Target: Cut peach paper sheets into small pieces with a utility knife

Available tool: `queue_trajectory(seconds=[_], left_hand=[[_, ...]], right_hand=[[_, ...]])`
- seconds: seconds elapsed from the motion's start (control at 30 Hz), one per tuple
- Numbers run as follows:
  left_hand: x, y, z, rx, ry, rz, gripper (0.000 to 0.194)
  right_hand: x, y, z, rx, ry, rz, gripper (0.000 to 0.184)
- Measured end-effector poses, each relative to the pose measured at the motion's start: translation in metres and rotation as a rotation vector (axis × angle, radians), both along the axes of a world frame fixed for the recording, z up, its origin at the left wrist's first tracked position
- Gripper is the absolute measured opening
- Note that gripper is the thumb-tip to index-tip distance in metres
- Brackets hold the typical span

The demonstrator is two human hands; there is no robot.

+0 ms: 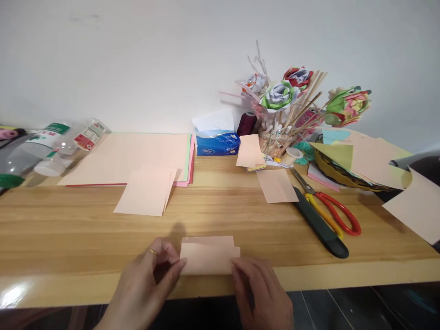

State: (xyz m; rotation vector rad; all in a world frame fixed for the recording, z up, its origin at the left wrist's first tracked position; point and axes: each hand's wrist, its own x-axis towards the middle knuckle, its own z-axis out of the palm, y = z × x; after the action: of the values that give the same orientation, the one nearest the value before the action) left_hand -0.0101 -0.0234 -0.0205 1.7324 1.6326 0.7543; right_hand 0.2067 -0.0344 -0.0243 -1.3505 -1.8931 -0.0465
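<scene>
A folded piece of peach paper point(209, 259) is held at the table's front edge, its longer flap lying toward me over a back layer that shows along the top. My left hand point(147, 279) pinches its left end between thumb and fingers; a ring is on one finger. At the right end, my right hand point(259, 286) grips the paper's edge, fingers bent. Beyond it lie overlapping peach paper pieces point(142, 195) on the left and a single peach square point(277, 185) on the right.
Red-and-yellow-handled scissors point(338, 213) lie beside a dark green utility knife point(319, 224) at right. Behind are large coloured sheets point(137, 151), a blue tissue pack point(217, 143), a jar of sticks with paper flowers point(280, 96) and a paper-filled basket point(330, 167). Plastic bottles point(48, 142) lie at left.
</scene>
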Motion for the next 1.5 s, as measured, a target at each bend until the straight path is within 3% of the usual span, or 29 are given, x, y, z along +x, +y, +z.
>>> queue_trajectory(seconds=[0.1, 0.27, 0.47, 0.77, 1.5], left_hand=[[-0.001, -0.001, 0.000, 0.051, 0.022, -0.019, 0.019], [-0.003, 0.000, 0.004, 0.203, 0.078, -0.063, 0.012], [-0.003, 0.002, 0.003, 0.336, 0.158, -0.057, 0.011], [-0.005, 0.006, 0.005, 0.499, 0.330, -0.132, 0.013], [-0.008, 0.008, -0.003, 0.498, 0.460, -0.143, 0.019]], right_hand=[[-0.001, 0.002, 0.003, -0.013, 0.015, -0.006, 0.014], [0.005, 0.006, 0.004, 0.017, -0.072, 0.126, 0.011], [0.002, 0.005, -0.003, -0.133, -0.049, -0.002, 0.023], [0.001, 0.006, -0.004, -0.164, -0.229, -0.039, 0.034], [0.004, 0.009, -0.013, -0.146, -0.298, -0.032, 0.035]])
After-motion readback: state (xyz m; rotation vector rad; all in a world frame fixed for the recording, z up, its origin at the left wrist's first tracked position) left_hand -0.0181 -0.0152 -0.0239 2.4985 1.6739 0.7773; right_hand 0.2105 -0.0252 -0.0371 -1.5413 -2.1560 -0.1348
